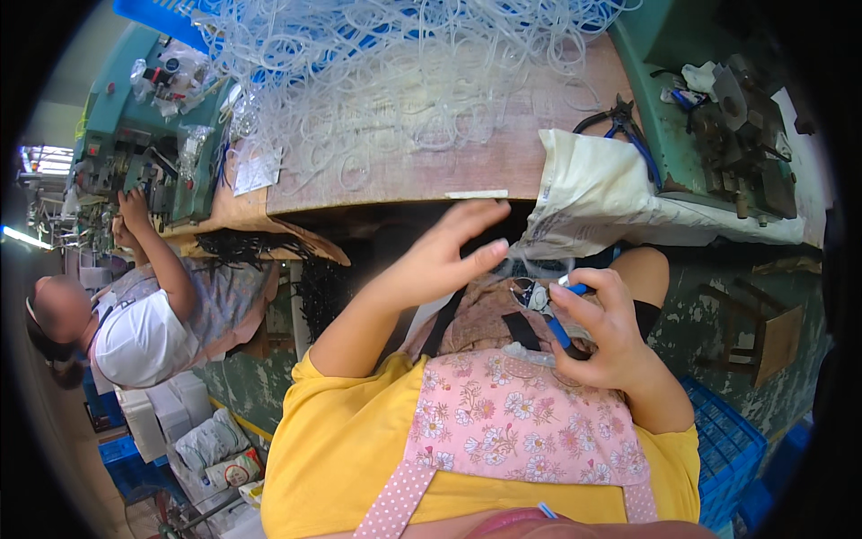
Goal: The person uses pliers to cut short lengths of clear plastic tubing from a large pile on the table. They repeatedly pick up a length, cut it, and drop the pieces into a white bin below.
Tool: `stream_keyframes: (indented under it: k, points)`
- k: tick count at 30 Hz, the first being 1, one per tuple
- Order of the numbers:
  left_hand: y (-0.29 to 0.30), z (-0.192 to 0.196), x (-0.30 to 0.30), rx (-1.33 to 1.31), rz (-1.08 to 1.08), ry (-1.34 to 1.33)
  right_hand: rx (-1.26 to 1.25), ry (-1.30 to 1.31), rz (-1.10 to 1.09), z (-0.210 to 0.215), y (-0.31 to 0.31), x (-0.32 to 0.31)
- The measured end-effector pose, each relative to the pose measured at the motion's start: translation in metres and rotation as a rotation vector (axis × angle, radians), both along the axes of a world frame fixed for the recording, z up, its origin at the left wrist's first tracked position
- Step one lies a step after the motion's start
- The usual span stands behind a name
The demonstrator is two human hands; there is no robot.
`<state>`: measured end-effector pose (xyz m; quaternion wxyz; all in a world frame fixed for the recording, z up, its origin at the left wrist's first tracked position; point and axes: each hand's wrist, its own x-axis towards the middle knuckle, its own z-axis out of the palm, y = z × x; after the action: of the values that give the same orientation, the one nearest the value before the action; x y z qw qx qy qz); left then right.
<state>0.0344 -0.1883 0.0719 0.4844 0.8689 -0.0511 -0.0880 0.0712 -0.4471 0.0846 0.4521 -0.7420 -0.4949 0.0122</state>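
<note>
Blue-handled tool (564,338): held in my right hand above my lap, short of the bench's front edge; its handles look spread, long axis slanting from my palm up and leftward.
Right hand (609,325): fingers curled around those handles; being the holder, it is the nearer one.
Left hand (447,259): blurred, fingers loosely spread, nothing in it that I can see; the tool lies to its right and closer to my body, apart from it.
Bench (395,184) front edge: a white strip (477,194) lies along it, just beyond my left fingertips; a pale sack (593,184) drapes over it farther right.
Clear tubing (431,63): tangled heap toward the bench's far edge.
</note>
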Motion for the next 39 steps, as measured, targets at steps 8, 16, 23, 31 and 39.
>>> stream_keyframes:
  k: [8,16,23,31,39]
  points:
    - [0.063,-0.008,0.17,0.654,0.7,-0.626,0.016,0.132,0.1,-0.013,0.012,-0.012]
    - [0.082,-0.027,0.179,0.778,0.706,-0.893,0.059,0.356,0.002,-0.02,-0.007,-0.009]
    - [0.075,-0.023,0.108,0.228,0.96,-0.556,0.074,0.481,0.087,-0.03,-0.008,-0.002]
    - [0.014,-0.009,0.03,-1.46,0.51,-0.317,0.016,0.563,0.027,-0.025,0.012,0.0]
    - [-0.018,0.013,0.006,-1.835,0.337,-0.14,-0.126,-0.09,-0.072,-0.002,0.028,-0.011]
